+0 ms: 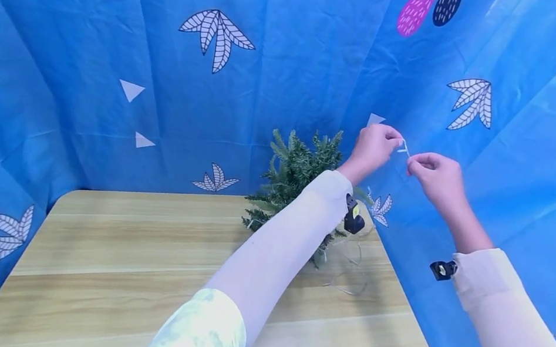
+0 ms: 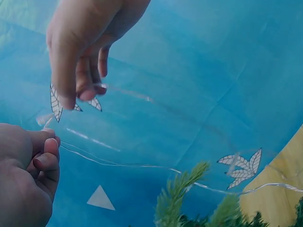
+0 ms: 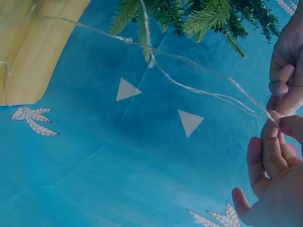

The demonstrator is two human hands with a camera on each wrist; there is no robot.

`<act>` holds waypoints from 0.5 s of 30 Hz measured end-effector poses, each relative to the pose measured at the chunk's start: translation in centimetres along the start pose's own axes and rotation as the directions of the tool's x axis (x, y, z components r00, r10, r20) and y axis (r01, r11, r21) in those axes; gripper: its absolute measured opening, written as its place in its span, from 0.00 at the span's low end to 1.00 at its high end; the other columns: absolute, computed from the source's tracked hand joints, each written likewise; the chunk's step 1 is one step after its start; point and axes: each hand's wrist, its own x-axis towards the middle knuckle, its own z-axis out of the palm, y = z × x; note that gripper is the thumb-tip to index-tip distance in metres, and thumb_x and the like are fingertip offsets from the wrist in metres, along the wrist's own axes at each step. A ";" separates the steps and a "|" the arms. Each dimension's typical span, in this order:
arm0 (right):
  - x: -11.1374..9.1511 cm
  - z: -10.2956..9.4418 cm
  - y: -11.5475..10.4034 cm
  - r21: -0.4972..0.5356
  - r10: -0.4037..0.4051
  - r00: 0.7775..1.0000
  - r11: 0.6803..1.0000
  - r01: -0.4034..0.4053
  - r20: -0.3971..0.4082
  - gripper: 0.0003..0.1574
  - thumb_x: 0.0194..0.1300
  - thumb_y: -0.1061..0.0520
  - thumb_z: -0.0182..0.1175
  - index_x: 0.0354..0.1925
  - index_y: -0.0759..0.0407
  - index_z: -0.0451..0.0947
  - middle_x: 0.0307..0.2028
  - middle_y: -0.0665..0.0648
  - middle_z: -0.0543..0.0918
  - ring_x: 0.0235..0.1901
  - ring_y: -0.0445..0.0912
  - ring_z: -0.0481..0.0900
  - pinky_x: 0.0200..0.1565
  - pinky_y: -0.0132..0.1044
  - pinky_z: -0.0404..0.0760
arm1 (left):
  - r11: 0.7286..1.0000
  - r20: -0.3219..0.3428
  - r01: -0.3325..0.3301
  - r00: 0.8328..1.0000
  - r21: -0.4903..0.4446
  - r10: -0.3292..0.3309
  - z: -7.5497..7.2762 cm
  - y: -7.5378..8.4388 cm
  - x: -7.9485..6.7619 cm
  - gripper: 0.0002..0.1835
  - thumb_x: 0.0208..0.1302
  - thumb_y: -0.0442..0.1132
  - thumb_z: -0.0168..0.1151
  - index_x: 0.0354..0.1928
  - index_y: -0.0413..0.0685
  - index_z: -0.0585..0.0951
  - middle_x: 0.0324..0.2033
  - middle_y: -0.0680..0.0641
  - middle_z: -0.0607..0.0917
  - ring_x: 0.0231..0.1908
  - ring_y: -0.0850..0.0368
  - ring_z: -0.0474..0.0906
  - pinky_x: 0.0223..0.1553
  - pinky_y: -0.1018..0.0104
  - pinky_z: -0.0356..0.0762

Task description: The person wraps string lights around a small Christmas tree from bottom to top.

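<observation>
Beyond the table's back right corner, both hands are raised close together, holding a thin clear string-light wire (image 1: 405,148) between them. My left hand (image 1: 374,145) pinches it between thumb and fingertips. Just to the right, my right hand (image 1: 438,175) pinches the wire too. In the left wrist view, doubled strands of the wire (image 2: 132,165) run from the left hand (image 2: 28,175) past the tree's branches, with the right hand (image 2: 90,52) above. A small green artificial pine tree (image 1: 295,173) stands beside the left forearm, which partly hides it.
The wooden table (image 1: 136,272) has the tree at its back right. Loose loops of wire (image 1: 352,255) lie on the table right of the tree. A blue patterned curtain (image 1: 295,51) hangs behind and along the sides. Black wrist cameras (image 1: 355,220) sit on both cuffs.
</observation>
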 end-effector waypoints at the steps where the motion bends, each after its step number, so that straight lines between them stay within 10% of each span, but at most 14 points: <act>1: -0.1 0.0 0.1 -0.002 0.004 1.000 1.000 -0.004 0.000 0.33 0.71 0.33 0.56 0.50 0.59 0.83 0.35 0.45 0.84 0.22 0.48 0.67 0.21 0.40 0.64 | 1.000 -0.001 0.001 1.000 0.003 -0.001 -0.1 -0.1 0.2 0.09 0.74 0.42 0.60 0.42 0.51 0.88 0.34 0.54 0.87 0.28 0.64 0.78 0.27 0.74 0.74; 15: -2.3 1.2 1.0 -0.001 0.021 1.000 1.000 -0.021 0.006 0.36 0.71 0.31 0.54 0.48 0.61 0.84 0.39 0.58 0.86 0.38 0.51 0.69 0.36 0.41 0.67 | 0.996 -0.068 0.081 0.994 -0.028 -0.082 -2.2 -1.1 3.5 0.10 0.74 0.41 0.59 0.45 0.49 0.88 0.42 0.55 0.87 0.34 0.61 0.77 0.32 0.70 0.74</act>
